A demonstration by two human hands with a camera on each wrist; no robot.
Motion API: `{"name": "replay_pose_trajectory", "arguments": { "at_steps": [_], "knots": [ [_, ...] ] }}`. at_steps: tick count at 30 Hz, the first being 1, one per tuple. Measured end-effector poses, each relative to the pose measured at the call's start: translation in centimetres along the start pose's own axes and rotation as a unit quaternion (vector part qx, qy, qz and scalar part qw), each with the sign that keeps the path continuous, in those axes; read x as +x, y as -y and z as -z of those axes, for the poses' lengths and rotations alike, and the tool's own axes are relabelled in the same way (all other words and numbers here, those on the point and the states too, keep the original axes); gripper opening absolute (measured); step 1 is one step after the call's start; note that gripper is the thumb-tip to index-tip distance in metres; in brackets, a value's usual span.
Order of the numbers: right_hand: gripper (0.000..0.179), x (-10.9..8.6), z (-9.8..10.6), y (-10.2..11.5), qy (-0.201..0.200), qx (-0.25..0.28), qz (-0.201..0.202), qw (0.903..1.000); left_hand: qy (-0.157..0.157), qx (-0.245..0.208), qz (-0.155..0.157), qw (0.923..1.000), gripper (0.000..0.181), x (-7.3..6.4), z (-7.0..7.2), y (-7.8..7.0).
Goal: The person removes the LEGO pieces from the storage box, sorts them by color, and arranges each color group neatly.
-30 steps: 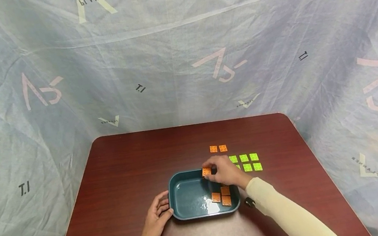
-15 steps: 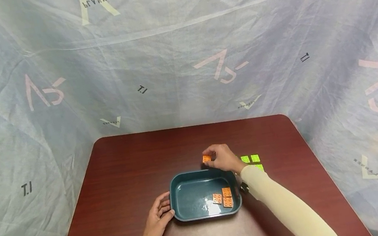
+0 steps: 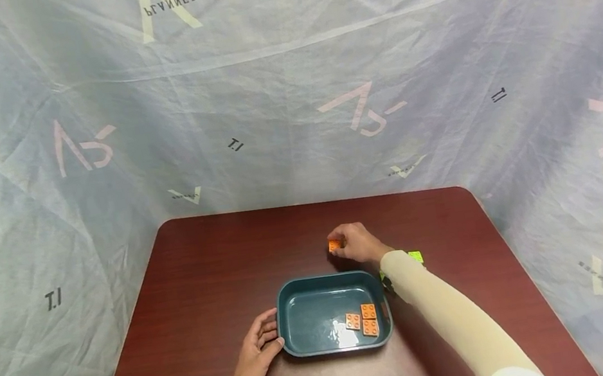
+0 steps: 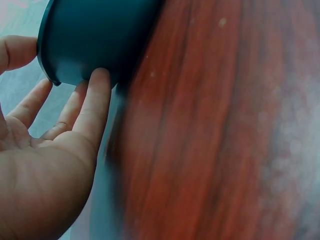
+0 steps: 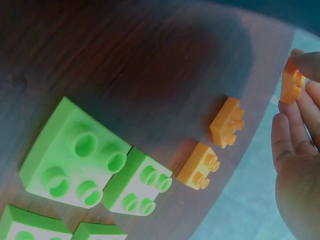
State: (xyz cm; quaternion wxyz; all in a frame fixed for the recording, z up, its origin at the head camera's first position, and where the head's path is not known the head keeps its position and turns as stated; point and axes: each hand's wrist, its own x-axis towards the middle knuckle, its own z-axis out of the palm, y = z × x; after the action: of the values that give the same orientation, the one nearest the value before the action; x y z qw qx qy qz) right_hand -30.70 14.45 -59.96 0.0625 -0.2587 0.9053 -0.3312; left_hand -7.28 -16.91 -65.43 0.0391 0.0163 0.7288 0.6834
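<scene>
My right hand (image 3: 359,244) pinches an orange studded toy brick (image 3: 334,245) between thumb and fingers, beyond the far side of a dark teal tray (image 3: 312,319). In the right wrist view this orange brick (image 5: 290,82) is held with its studs facing the fingers. Two more orange bricks, a farther one (image 5: 228,121) and a nearer one (image 5: 197,165), lie on the table close by. My left hand (image 3: 254,355) rests against the tray's left end, thumb at the rim and fairly straight fingers (image 4: 97,95) on the outer wall. Three orange bricks (image 3: 368,311) lie inside the tray's right part.
Several green bricks (image 5: 75,155) lie on the table right of the tray; in the head view my right forearm hides most, leaving one green brick (image 3: 416,256) visible. The dark red table (image 3: 218,259) ends at a grey printed cloth (image 3: 263,89) behind and on both sides.
My right hand has carried the orange brick from over the tray's far rim out beyond it, away from me. The left hand stays at the tray's left end. The head view has shifted slightly.
</scene>
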Motion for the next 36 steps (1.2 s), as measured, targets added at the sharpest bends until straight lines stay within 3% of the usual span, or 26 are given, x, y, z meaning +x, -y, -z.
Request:
{"name": "replay_pose_trajectory", "arguments": {
  "at_steps": [9,21,36],
  "knots": [
    [0.036,1.1,-0.4,-0.9,0.007,-0.033,0.006,0.9994,-0.003,0.002,-0.008,1.0,0.061,0.2,0.2,0.5],
    [0.033,2.1,-1.3,-2.1,0.021,-0.038,-0.023,0.9988,-0.004,-0.016,0.034,0.9993,0.062,0.1,0.1,0.2],
    [0.034,2.3,-1.4,-2.9,0.028,-0.052,-0.019,0.9981,-0.005,-0.001,0.03,0.9995,0.061,0.0,0.1,0.1]
  ]
}}
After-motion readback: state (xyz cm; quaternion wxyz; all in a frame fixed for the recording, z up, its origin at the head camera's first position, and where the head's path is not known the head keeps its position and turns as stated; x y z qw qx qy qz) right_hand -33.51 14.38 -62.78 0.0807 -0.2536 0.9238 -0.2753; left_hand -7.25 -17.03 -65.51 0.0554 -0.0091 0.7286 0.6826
